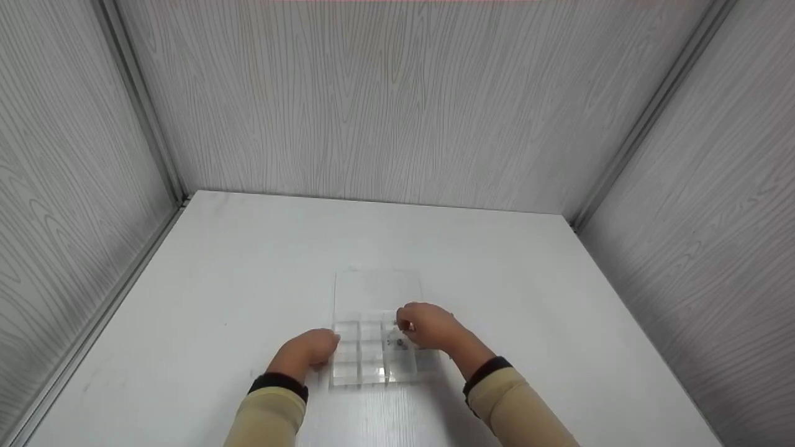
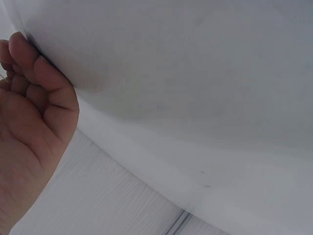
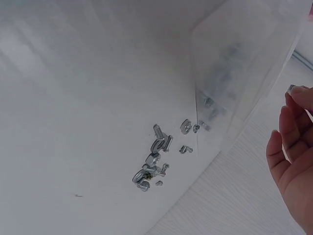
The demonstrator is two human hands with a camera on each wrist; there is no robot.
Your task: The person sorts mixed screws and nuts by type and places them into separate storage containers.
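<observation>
A clear plastic compartment box [image 1: 346, 371] lies on the white table with its transparent lid [image 1: 377, 288] folded back, away from me. At its left side, my left hand [image 1: 307, 349] holds the box wall, thumb at the rim; in the left wrist view this hand [image 2: 36, 103] has curled fingers. My right hand [image 1: 431, 326] is over the box's right part. Between its thumb and forefinger it pinches a small shiny metal piece [image 3: 292, 89], mostly covered by the fingertips. Small metal nuts and bolts [image 1: 399, 342] show in a compartment below that hand.
In the right wrist view a loose cluster of silvery nuts, washers and short bolts [image 3: 153, 159] shows beside a clear plastic panel [image 3: 234, 58]. Wood-grained panels [image 1: 360, 99] enclose the white table [image 1: 509, 273] at the back and both sides.
</observation>
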